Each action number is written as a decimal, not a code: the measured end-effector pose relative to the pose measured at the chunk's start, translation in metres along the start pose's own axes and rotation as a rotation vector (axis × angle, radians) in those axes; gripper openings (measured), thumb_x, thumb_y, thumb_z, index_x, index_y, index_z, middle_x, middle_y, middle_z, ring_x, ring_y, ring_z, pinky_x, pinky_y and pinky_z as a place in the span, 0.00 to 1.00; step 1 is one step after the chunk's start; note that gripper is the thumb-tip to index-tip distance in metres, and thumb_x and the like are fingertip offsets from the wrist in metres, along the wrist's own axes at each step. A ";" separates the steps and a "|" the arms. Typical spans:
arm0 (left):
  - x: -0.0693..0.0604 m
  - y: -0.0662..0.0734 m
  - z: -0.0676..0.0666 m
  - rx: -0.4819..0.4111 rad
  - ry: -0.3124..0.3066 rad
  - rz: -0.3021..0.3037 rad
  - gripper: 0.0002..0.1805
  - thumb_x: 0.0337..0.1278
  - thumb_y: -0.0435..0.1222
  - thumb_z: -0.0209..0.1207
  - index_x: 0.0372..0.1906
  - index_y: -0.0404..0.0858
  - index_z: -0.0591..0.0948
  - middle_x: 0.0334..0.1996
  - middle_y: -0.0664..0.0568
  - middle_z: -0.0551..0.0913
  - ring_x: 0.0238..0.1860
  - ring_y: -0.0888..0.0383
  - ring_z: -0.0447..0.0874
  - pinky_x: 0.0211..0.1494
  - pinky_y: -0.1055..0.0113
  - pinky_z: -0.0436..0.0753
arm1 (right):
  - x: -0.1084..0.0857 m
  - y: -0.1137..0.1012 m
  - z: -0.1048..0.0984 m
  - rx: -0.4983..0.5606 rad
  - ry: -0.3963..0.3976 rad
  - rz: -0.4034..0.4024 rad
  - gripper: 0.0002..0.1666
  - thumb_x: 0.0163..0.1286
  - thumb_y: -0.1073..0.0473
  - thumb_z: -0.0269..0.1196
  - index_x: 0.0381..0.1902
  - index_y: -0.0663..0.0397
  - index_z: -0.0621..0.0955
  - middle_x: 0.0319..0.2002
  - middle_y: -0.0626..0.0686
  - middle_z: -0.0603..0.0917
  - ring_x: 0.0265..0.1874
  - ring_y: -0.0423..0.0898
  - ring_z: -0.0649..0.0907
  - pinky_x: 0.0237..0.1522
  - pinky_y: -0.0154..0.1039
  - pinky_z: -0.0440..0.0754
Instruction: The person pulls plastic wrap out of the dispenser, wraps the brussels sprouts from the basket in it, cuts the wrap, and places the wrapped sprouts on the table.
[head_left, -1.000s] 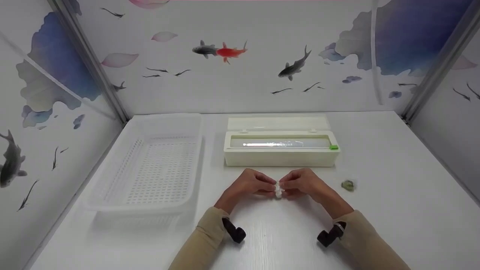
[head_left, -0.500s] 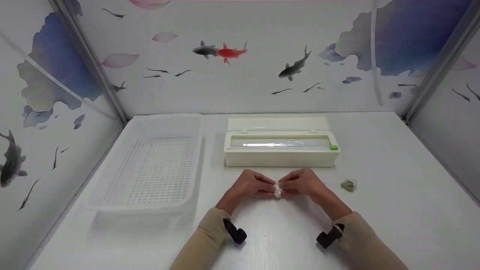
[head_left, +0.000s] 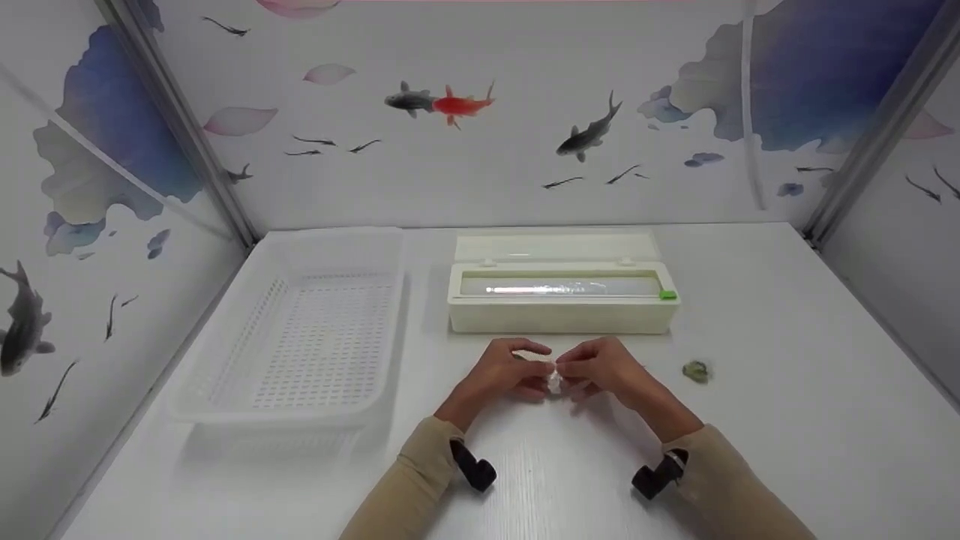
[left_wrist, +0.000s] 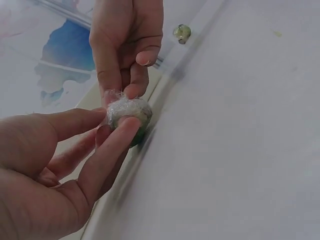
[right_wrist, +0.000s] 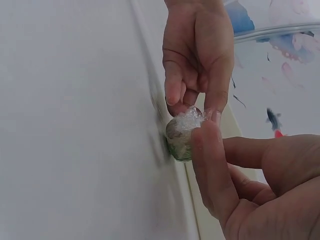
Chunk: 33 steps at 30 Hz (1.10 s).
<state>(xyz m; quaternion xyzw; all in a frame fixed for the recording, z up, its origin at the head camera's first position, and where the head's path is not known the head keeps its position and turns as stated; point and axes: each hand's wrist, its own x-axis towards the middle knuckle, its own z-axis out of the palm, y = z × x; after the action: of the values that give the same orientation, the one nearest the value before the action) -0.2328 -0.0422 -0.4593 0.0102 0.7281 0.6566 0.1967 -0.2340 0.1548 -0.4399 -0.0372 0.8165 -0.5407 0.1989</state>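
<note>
Between the two hands is a small round green ball (right_wrist: 180,145), its kind unclear, wrapped in clear cling film (left_wrist: 121,106) that is bunched up on one side. My left hand (head_left: 504,373) pinches it from the left, the index finger raised away from the thumb in the head view. From the right, my right hand (head_left: 602,367) grips the gathered film with thumb and fingertips. Fingers hide much of the ball in the head view. To the right of the right hand lies another small green piece (head_left: 697,371) with clear film around it.
Behind the hands stands a cream cling film box (head_left: 562,318), its lid tipped back, with a film roll (head_left: 555,286) inside and a green slider (head_left: 667,295) at the right end. A white perforated basket (head_left: 292,414) stands at left on the white table (head_left: 787,450).
Fingers of my left hand have spread and its index finger has lifted; the right hand's lower fingers have shifted. Both hands stay at the same spot; box, basket and other green piece are still.
</note>
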 end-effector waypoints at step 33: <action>0.001 -0.004 -0.009 -0.041 -0.104 -0.029 0.17 0.52 0.25 0.68 0.49 0.35 0.88 0.41 0.41 0.90 0.34 0.57 0.91 0.43 0.67 0.90 | 0.001 0.001 0.003 -0.057 0.031 0.024 0.14 0.58 0.63 0.74 0.42 0.64 0.87 0.36 0.52 0.90 0.31 0.41 0.89 0.38 0.36 0.89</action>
<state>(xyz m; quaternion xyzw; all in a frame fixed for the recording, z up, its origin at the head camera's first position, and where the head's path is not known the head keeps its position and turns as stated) -0.2358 -0.0508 -0.4627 0.0298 0.7035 0.6669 0.2437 -0.2333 0.1526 -0.4422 -0.0246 0.8349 -0.5152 0.1919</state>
